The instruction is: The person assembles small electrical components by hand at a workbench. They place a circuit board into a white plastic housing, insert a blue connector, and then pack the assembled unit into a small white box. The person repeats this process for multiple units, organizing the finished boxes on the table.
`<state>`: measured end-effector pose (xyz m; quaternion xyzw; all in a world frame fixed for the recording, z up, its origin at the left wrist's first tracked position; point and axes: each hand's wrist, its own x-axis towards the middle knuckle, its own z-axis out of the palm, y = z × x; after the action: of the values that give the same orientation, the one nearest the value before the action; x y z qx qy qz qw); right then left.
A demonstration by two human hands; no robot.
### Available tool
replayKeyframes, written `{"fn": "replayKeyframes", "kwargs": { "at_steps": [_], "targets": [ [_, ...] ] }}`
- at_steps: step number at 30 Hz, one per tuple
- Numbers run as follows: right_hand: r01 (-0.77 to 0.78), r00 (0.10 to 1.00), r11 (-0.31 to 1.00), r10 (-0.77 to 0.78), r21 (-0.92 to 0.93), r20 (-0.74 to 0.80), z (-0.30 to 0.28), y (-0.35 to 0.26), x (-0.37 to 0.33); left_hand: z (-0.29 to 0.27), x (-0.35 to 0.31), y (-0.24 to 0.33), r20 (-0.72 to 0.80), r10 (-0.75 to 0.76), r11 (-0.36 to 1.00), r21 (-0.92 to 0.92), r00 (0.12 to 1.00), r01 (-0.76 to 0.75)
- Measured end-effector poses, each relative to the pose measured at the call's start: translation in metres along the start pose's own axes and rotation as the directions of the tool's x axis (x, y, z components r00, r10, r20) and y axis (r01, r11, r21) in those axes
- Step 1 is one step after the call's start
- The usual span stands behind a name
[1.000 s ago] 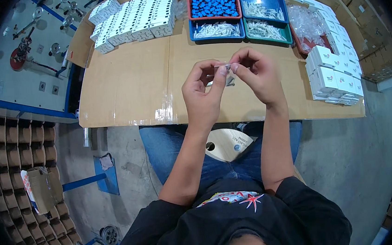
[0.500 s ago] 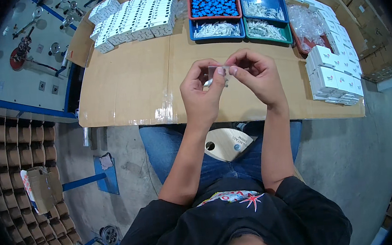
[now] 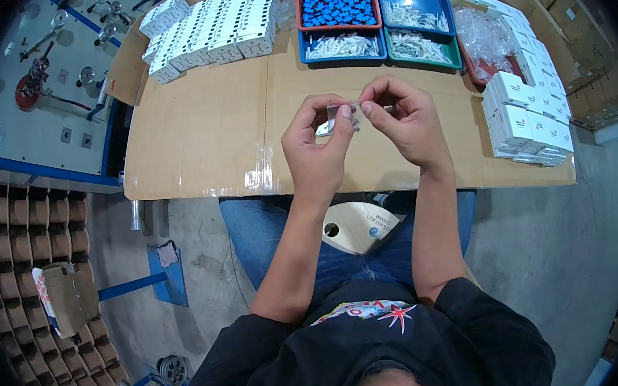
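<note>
Over the near middle of the cardboard-covered table, both my hands are raised and close together. A small clear plastic bag point(image 3: 332, 113) is between them, with small whitish pieces in it that I cannot make out. My left hand point(image 3: 315, 148) pinches the bag between thumb and fingers and covers part of it. Thumb and forefinger of my right hand point(image 3: 412, 124) are pinched together at the bag's right-hand edge. The fingers hide most of that edge, so whether it is sealed cannot be seen.
Rows of white boxes point(image 3: 224, 25) stand at the back left. Behind my hands, a red tray point(image 3: 299, 10) holds blue pieces; blue point(image 3: 342, 63) and green trays point(image 3: 426, 66) hold white pieces. Clear plastic bags point(image 3: 483, 39) and stacked white boxes point(image 3: 527, 126) are at the right.
My left hand has shifted very slightly left and the bag has tilted a little between the fingers. My right hand has barely moved; both keep their pinch.
</note>
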<state>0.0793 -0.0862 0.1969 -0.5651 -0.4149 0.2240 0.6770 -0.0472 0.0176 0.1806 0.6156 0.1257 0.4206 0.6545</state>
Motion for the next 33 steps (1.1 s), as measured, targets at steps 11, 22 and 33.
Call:
{"fn": "replayKeyframes", "kwargs": {
  "at_steps": [11, 22, 33],
  "targets": [
    [-0.002, 1.000, 0.999, 0.002, -0.032, -0.017, -0.0006, 0.0013, 0.0010, -0.0011, 0.0000, -0.0018, 0.023, -0.024, 1.000, 0.008, 0.999, 0.024],
    [-0.015, 1.000, 1.000, 0.015, -0.013, -0.024, -0.0020, 0.0023, 0.0015, -0.0031, 0.0017, -0.0033, -0.015, 0.019, 1.000, -0.014, 1.000, -0.020],
    [-0.027, 0.999, 1.000, 0.027, -0.009, -0.026, -0.0014, 0.0046, 0.0017, -0.0046, 0.0029, -0.0019, 0.003, 0.030, 0.999, -0.017, 1.000, -0.030]
  ]
}}
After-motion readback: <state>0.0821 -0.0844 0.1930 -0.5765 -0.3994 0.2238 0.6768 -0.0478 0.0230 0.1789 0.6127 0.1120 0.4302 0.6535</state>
